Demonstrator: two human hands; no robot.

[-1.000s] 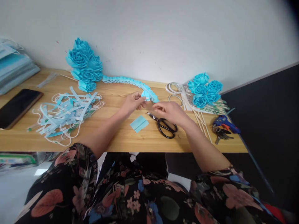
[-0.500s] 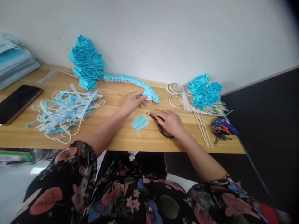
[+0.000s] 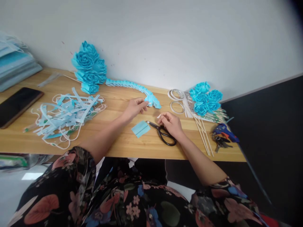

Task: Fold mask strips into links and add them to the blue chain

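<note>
My left hand (image 3: 136, 108) pinches the near end of a long blue pleated strip (image 3: 132, 85) of thin fabric, where a small white patch shows by the thumb. The strip curves away to the left along the wall. My right hand (image 3: 171, 124) is closed on a small curled white strip (image 3: 159, 116), which looks like tape backing paper. Black-handled scissors (image 3: 167, 140) lie on the table just below that hand, partly covered by it. Beside the scissors' tip rests a flat blue square (image 3: 140, 129) with a fold line across it.
Blue fabric roses stand in a large bunch (image 3: 86, 64) and a smaller bunch (image 3: 205, 97). Tape rolls (image 3: 177, 107), wooden sticks (image 3: 204, 138), a blue glue gun (image 3: 224, 130) and keys (image 3: 222, 144) are right. Mask scraps (image 3: 67, 118), a phone (image 3: 20, 105) and stacked masks (image 3: 16, 67) are left.
My right hand has lifted away from the scissors, which now lie in fuller view, and a curled white strip shows in its fingers. My left hand stays on the pleated strip's end.
</note>
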